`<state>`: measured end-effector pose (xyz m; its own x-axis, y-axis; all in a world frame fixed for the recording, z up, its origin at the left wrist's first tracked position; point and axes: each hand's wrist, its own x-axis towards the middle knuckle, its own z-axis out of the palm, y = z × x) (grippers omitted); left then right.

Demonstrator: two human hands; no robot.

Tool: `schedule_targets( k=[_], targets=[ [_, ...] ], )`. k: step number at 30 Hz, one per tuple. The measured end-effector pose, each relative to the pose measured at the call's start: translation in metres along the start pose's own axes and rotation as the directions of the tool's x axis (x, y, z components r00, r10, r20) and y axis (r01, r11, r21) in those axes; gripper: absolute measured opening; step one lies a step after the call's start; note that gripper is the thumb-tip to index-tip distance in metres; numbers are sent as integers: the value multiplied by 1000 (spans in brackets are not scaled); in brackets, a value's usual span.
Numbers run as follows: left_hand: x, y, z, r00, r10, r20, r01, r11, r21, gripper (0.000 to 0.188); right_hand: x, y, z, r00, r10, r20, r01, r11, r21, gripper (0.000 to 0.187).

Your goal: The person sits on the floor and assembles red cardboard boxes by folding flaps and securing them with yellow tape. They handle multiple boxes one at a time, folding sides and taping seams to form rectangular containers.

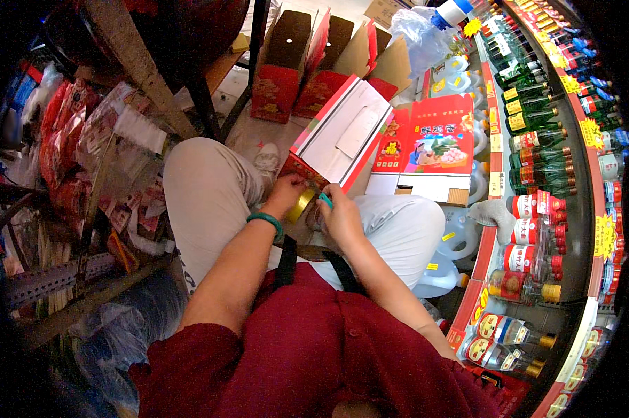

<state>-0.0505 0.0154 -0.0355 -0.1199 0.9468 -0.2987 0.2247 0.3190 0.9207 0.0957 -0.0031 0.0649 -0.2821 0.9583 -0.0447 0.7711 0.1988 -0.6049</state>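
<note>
Between my knees, a red and white carton (347, 132) stands tilted, its white side with a cut handle flap facing up. My left hand (285, 195) is at the carton's near lower edge, fingers curled in; what they pinch is hidden. Right beside it hangs a roll of yellow tape (301, 206), close under the carton. My right hand (343, 221) is closed around a small teal tool (325, 200), mostly covered by the fingers, near the same edge. A green bangle (266, 221) circles my left wrist.
Open red cartons (276, 90) stand ahead. A flattened red printed carton (439, 136) leans at the right against clear plastic jugs (458, 233). Shelves of bottles (530, 174) line the right side. Plastic-wrapped goods (71, 132) and a metal rack (57, 279) crowd the left.
</note>
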Motion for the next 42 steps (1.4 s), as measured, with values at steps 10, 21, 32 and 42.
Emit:
schedule_targets(
  k=[10,21,32,42],
  targets=[
    [-4,9,-2,1000,-21,19,21,999,-47,18,10,0,4,985,-158,66,171,931,-322,12],
    [0,1,3,999,3,-36,-2,1000,13,14,14,-2,9,948,-298,109,310,798,-517,17],
    [5,-1,4,996,-79,35,83,991,-105,16,6,8,3,952,-298,66,280,769,-574,12],
    [12,-22,13,1000,-24,-7,22,978,-207,17,5,12,7,954,-293,65,275,769,-576,10]
  ],
)
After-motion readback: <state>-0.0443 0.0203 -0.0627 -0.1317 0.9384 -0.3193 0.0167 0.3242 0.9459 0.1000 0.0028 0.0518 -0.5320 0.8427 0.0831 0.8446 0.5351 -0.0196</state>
